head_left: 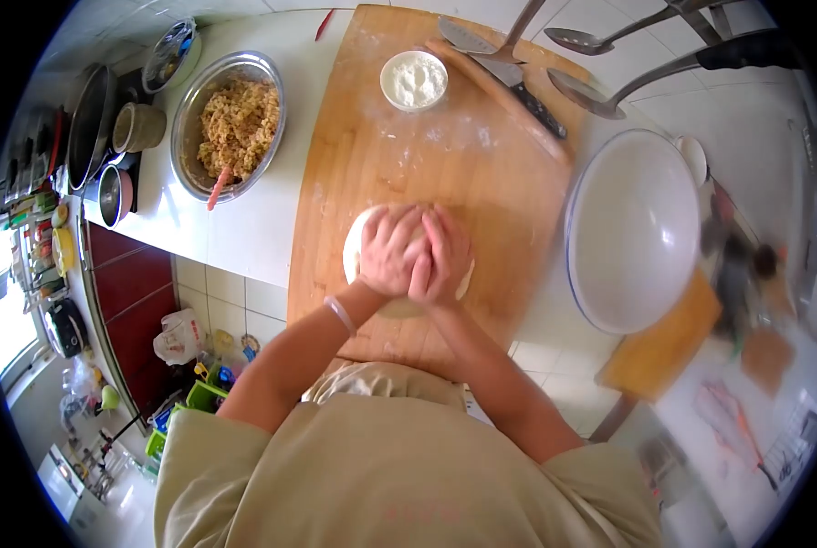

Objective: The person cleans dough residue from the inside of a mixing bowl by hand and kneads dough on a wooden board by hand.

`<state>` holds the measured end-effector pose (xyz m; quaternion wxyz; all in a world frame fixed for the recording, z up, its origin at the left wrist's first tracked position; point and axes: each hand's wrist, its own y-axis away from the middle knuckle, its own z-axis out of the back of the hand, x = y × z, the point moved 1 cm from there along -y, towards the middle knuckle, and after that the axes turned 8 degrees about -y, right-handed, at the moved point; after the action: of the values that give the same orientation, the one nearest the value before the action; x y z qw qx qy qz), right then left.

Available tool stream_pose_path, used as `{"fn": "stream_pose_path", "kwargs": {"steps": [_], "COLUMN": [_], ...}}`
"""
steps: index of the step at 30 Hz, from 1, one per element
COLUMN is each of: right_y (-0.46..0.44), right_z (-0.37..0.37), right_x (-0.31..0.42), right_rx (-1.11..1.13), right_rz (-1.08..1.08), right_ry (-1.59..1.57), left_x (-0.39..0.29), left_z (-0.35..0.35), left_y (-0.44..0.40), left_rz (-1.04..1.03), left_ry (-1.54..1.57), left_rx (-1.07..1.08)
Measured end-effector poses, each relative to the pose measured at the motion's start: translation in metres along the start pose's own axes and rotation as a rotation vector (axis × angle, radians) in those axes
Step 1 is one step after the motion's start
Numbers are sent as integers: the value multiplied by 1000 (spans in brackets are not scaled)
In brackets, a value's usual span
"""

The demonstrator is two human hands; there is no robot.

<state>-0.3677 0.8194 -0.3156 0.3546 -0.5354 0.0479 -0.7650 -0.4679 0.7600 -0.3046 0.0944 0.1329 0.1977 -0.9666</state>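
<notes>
A round piece of pale dough [352, 248] lies near the front of the wooden board [335, 173], mostly hidden under my hands. My left hand [393, 251], below a pale bracelet [340, 316], presses on the dough with its fingers curved over the top. Beside it and partly overlapping, my right hand [445, 256] bears down on the same dough, its fingers bent and close together. The dough shows at the left, the lower edge and a little at the right. Farther back on the board stands a small white bowl of flour [415, 80].
A rolling pin [509, 100] and a knife [538, 110] lie at the board's back right. To the left stands a metal bowl [184, 137] with a chopped filling [237, 123]. At right are a large white bowl [635, 233] and a smaller wooden board [661, 342].
</notes>
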Motion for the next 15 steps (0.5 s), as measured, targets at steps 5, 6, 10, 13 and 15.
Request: {"fn": "stream_pose_path", "kwargs": {"steps": [5, 6, 10, 13, 15], "right_y": [-39, -50, -44, -16, -8], "right_z": [-21, -21, -4, 13, 20], "right_x": [-38, -39, -21, 5, 27], "right_rx": [-112, -126, -85, -161, -390], "right_rz": [-326, -303, -655, -686, -913], "right_ry": [8, 14, -306, -663, -806], "left_x": [17, 17, 21, 5, -24], "left_z": [-24, -27, 4, 17, 39], "left_y": [-50, -53, -78, -57, -35], "left_rz": [94, 82, 472, 497, 394], "left_ry": [-27, -25, 159, 98, -28], "left_rx": [145, 121, 428, 516, 520]}}
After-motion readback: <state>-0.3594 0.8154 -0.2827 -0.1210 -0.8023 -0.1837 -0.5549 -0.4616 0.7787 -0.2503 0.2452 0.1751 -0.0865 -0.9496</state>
